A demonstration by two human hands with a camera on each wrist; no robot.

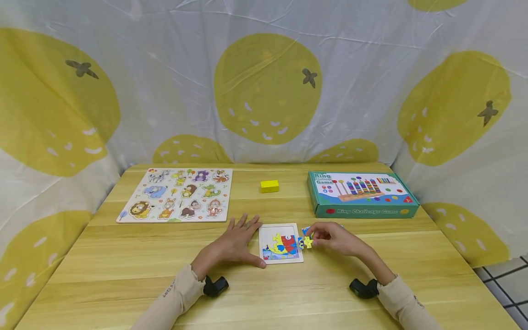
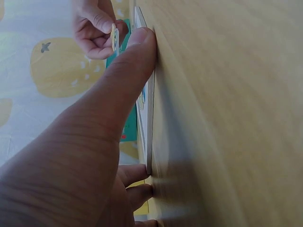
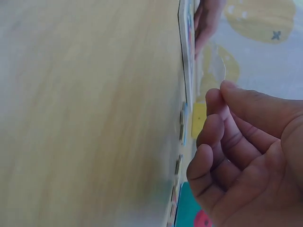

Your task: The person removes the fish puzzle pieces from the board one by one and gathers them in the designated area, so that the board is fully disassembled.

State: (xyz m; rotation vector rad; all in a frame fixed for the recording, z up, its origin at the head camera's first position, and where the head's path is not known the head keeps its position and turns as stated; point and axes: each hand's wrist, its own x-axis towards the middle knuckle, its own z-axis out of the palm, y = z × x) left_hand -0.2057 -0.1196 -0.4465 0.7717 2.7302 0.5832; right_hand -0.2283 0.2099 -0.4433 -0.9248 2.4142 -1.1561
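Note:
A small jigsaw tray with a pale frame lies on the table, part of its picture filled with red, yellow and blue pieces. My left hand rests spread at its left side, with the thumb at the near corner and fingertips down on the table in the left wrist view. My right hand pinches a yellow and blue puzzle piece between thumb and forefinger, just right of the tray. In the right wrist view, loose puzzle pieces lie flat on the table beyond that hand, partly hidden by it in the head view.
An animal peg puzzle board lies at the back left. A yellow block sits at the back middle. The green Ring Challenge Game box stands at the back right. A fruit-print cloth hangs behind the table.

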